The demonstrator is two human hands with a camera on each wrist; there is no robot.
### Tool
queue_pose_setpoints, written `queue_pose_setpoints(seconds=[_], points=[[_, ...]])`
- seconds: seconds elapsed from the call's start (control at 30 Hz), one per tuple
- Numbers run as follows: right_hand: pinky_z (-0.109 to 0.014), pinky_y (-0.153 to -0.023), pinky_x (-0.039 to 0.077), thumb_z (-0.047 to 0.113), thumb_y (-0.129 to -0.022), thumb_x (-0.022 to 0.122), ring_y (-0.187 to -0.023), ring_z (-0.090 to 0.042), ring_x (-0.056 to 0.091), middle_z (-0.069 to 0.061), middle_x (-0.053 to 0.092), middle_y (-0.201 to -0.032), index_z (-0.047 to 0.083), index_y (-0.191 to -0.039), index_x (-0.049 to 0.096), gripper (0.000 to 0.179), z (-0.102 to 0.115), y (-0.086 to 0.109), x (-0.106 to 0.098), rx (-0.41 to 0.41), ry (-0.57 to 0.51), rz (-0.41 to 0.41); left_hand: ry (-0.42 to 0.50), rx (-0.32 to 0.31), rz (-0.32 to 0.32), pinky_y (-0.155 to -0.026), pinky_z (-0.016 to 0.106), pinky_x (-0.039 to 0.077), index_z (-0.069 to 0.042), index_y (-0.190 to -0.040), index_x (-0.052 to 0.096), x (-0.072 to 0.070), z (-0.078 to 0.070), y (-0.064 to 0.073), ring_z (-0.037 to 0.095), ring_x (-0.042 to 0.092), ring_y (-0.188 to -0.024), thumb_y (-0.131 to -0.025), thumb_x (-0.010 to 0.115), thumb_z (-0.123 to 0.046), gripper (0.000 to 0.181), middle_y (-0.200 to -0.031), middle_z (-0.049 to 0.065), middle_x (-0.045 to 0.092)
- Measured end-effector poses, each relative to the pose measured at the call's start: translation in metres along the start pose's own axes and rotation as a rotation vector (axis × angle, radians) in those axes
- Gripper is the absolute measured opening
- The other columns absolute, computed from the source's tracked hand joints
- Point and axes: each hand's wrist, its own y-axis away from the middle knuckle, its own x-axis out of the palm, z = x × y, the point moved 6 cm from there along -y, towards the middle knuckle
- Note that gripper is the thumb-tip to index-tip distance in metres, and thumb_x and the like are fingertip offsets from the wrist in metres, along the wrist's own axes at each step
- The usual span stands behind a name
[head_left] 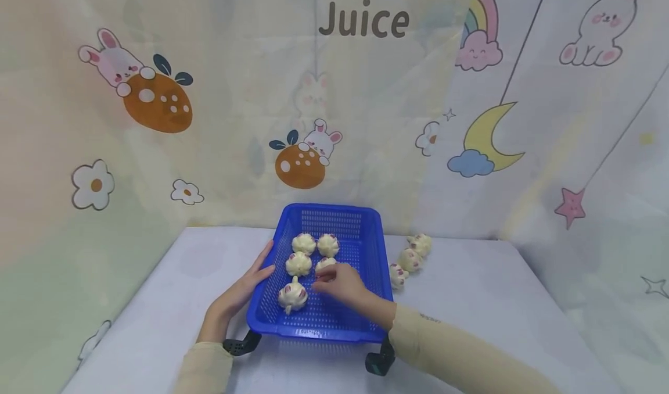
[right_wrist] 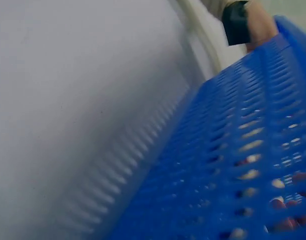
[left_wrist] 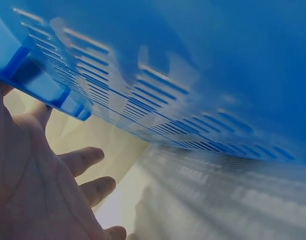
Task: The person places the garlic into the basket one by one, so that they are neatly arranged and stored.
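A blue plastic basket (head_left: 385, 260) holds several garlic bulbs (head_left: 298, 264), pale with purple marks. My left hand (head_left: 237, 295) rests against the basket's left rim. In the left wrist view its fingers (left_wrist: 95, 191) are spread and fairly straight, outside the slotted wall. Inside the basket is my right hand (head_left: 342, 283), fingers bent beside a garlic bulb (head_left: 326, 263) that they partly cover. Whether the fingers pinch that bulb is hidden. The right wrist view shows the basket's slotted side but not the right hand.
A short row of garlic bulbs (head_left: 411, 260) lies on the white table (head_left: 470, 301), right of the basket. Dark straps circle both wrists, below the basket's near edge. Behind the table hangs a printed cloth (head_left: 235, 92).
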Motion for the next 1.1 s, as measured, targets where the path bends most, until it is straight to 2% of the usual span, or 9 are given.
queue_pose_setpoints(seconds=[0.2, 0.33, 0.43, 0.57, 0.67, 0.8, 0.93, 1.1], points=[[-0.034, -0.078, 0.056, 0.026, -0.086, 0.069, -0.095, -0.02, 0.066, -0.006, 0.071, -0.1, 0.005, -0.113, 0.068, 0.034, 0.006, 0.023, -0.043, -0.009, -0.058, 0.036, -0.032, -0.005, -0.027, -0.113, 0.065, -0.002, -0.045, -0.15, 0.002, -0.002, 0.006, 0.0, 0.029, -0.01, -0.148, -0.101, 0.038, -0.038, 0.061, -0.161, -0.005, -0.007], [-0.034, -0.078, 0.058, 0.025, -0.089, 0.067, -0.091, -0.02, 0.068, -0.009, 0.07, -0.104, 0.004, -0.113, 0.067, 0.033, -0.005, 0.032, -0.078, -0.006, -0.101, 0.031, -0.052, 0.001, -0.043, -0.113, 0.064, 0.001, -0.045, -0.15, 0.006, -0.007, 0.007, -0.001, 0.031, -0.006, -0.148, -0.101, 0.04, -0.038, 0.06, -0.162, -0.003, -0.003], [-0.035, -0.079, 0.058, 0.027, -0.09, 0.066, -0.091, -0.022, 0.069, -0.012, 0.069, -0.107, 0.003, -0.116, 0.065, 0.035, -0.025, 0.036, -0.102, 0.016, -0.123, 0.018, -0.06, -0.006, -0.045, -0.113, 0.064, 0.001, -0.044, -0.15, 0.006, -0.01, 0.007, 0.0, 0.033, -0.005, -0.148, -0.101, 0.041, -0.037, 0.061, -0.162, -0.001, -0.003], [-0.034, -0.08, 0.058, 0.029, -0.09, 0.065, -0.098, -0.028, 0.068, -0.017, 0.066, -0.113, 0.003, -0.12, 0.063, 0.039, -0.058, 0.037, -0.131, 0.0, -0.126, -0.017, -0.053, -0.006, -0.04, -0.113, 0.064, 0.002, -0.043, -0.151, 0.006, -0.013, 0.008, 0.004, 0.035, -0.005, -0.148, -0.101, 0.041, -0.036, 0.061, -0.162, 0.001, -0.004], [-0.036, -0.084, 0.056, 0.032, -0.091, 0.064, -0.103, -0.032, 0.066, -0.019, 0.064, -0.12, 0.005, -0.122, 0.062, 0.042, -0.086, 0.038, -0.153, 0.004, -0.111, -0.07, -0.032, 0.005, -0.03, -0.113, 0.064, 0.002, -0.043, -0.15, 0.007, -0.013, 0.008, 0.003, 0.036, -0.005, -0.148, -0.102, 0.04, -0.034, 0.06, -0.162, 0.002, -0.004], [-0.044, -0.095, 0.05, 0.04, -0.09, 0.062, -0.108, -0.031, 0.064, -0.015, 0.06, -0.129, 0.007, -0.129, 0.057, 0.051, -0.125, 0.042, -0.184, 0.065, -0.082, -0.174, -0.027, 0.01, -0.027, -0.113, 0.064, 0.004, -0.042, -0.151, 0.007, -0.008, 0.005, 0.001, 0.036, -0.003, -0.148, -0.102, 0.04, -0.032, 0.059, -0.162, 0.003, -0.003], [-0.047, -0.098, 0.047, 0.041, -0.092, 0.059, -0.113, -0.03, 0.061, -0.015, 0.056, -0.134, 0.009, -0.135, 0.052, 0.054, -0.157, 0.041, -0.2, 0.072, -0.078, -0.255, -0.031, 0.002, -0.042, -0.114, 0.062, 0.005, -0.04, -0.152, 0.007, -0.006, 0.0, 0.002, 0.035, -0.001, -0.148, -0.102, 0.041, -0.031, 0.06, -0.162, 0.003, -0.001], [-0.052, -0.103, 0.041, 0.039, -0.093, 0.058, -0.127, -0.034, 0.048, -0.017, 0.049, -0.141, 0.009, -0.141, 0.045, 0.058, -0.186, 0.036, -0.206, 0.099, -0.102, -0.325, -0.005, 0.0, -0.038, -0.116, 0.059, 0.006, -0.036, -0.152, 0.008, -0.005, 0.0, 0.003, 0.034, -0.001, -0.148, -0.102, 0.042, -0.029, 0.061, -0.162, 0.002, -0.001]])
